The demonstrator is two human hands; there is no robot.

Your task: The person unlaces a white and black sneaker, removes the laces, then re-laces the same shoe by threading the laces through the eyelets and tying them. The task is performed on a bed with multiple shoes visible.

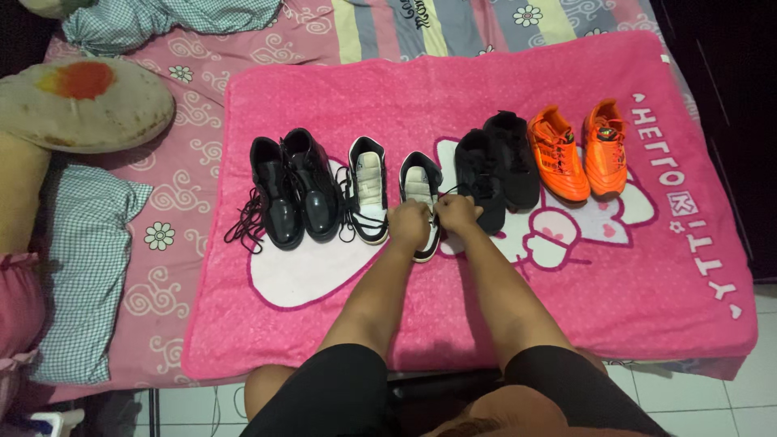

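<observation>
Nearest the camera: bent knees in black shorts at the bed's near edge, two bare forearms stretching forward over the pink blanket (324, 105). Left hand (408, 224) and right hand (457, 214) close together, both resting on the white and black sneaker (421, 194), about the middle of the blanket, somewhat nearer its near edge than the other shoes. Fingers of both hands curled and pinching the black laces (443, 194) of that sneaker, judging by the thin dark line between the knuckles; exact grip on the lace ends hard to tell.

Probably a light shoe, with a stiff sole and a soft, yielding upper; laces thin, limp, easy to slip out of a loose pinch. Best taken by the lace ends for tying, or by the heel and the sole sides for lifting.

Just beside, toward the left edge: matching sneaker (368, 190), then glossy black boots (293, 188) with loose laces. Toward the right edge: black shoes (495, 168), then orange football boots (576, 151). Pillows (81, 101) near the bed's left edge.
</observation>
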